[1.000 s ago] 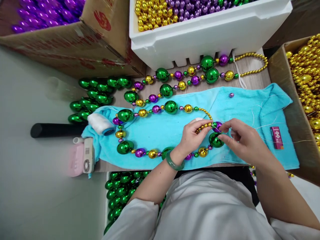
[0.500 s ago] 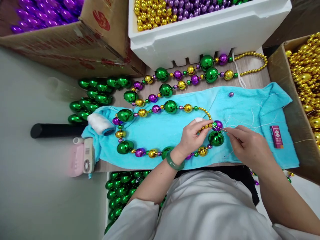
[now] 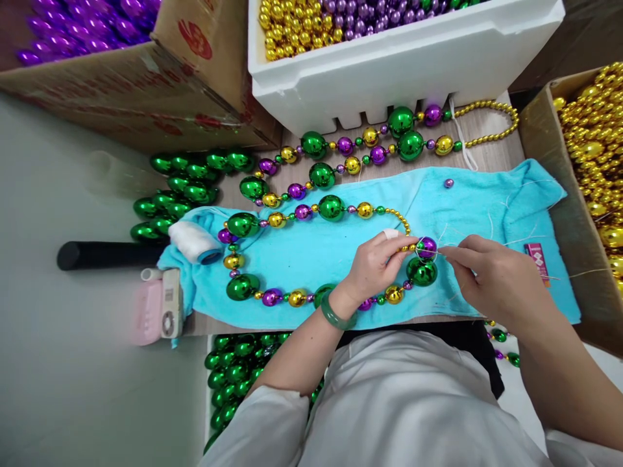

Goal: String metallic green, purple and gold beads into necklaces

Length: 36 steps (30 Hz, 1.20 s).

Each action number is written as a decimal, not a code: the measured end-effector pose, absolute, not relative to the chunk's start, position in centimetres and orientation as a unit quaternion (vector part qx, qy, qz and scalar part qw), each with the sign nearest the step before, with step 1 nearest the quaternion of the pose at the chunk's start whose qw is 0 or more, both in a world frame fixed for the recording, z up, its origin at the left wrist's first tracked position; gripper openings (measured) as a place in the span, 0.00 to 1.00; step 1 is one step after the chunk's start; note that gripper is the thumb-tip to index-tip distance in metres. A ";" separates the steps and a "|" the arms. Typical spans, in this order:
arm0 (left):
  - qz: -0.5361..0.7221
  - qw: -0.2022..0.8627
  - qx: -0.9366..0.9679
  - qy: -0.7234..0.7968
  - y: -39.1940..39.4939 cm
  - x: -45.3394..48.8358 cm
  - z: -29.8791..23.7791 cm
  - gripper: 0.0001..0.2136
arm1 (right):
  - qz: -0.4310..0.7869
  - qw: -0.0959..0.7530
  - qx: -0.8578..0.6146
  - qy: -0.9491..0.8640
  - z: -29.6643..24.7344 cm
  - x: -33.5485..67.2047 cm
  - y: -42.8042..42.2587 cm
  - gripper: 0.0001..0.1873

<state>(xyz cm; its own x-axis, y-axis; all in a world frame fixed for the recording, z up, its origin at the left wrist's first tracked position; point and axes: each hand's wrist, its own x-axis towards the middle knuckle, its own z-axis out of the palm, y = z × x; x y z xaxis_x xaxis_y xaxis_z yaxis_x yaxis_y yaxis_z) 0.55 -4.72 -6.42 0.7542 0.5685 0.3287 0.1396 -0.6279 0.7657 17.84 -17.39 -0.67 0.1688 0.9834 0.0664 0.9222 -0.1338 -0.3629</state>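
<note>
A bead necklace of green, purple and gold beads lies in a loop on the turquoise towel. My left hand, a green bangle on its wrist, pinches the string of small gold beads at the loop's right end. Just right of its fingertips are a purple bead and a large green bead. My right hand is closed in a pinch on white thread, which runs across the purple bead to the left fingers.
Behind the towel lies a second bead necklace, below a white foam box of small beads. Cardboard boxes stand at left and right. On the towel are a thread spool, a loose purple bead and a magenta packet.
My right hand has moved slightly right, drawing thread out across the purple bead. A loop of thread now shows around that bead. My left hand keeps its pinch almost in place.
</note>
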 end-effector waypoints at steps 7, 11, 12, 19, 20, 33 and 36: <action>0.287 0.467 0.801 0.239 -4.7 0.9 -6.2 0.08 | 0.282 0.303 -0.697 -0.585 -2.9 18.8 -16.8 0.13; 0.275 0.492 0.787 0.248 -4.7 1.1 -6.3 0.08 | 0.378 0.438 -0.645 -0.499 -3.7 18.6 -16.7 0.09; 0.272 0.498 0.784 0.253 -4.6 1.1 -6.4 0.07 | 0.398 0.469 -0.641 -0.459 -3.7 18.7 -16.7 0.08; 0.256 0.543 0.751 0.274 -4.4 1.1 -6.8 0.07 | 0.342 0.651 -0.652 -0.183 -4.0 22.1 -15.8 0.06; 0.254 0.547 0.748 0.277 -4.4 1.1 -6.8 0.08 | 0.309 0.664 -0.661 -0.163 -4.4 23.1 -15.6 0.06; 0.249 0.568 0.722 0.308 -4.3 1.1 -7.4 0.08 | 0.021 0.287 -0.819 -0.496 -5.0 20.8 -15.9 0.20; 0.244 0.564 0.717 0.328 -4.3 1.2 -7.4 0.07 | 0.103 0.397 -0.741 -0.532 -4.2 17.3 -16.0 0.16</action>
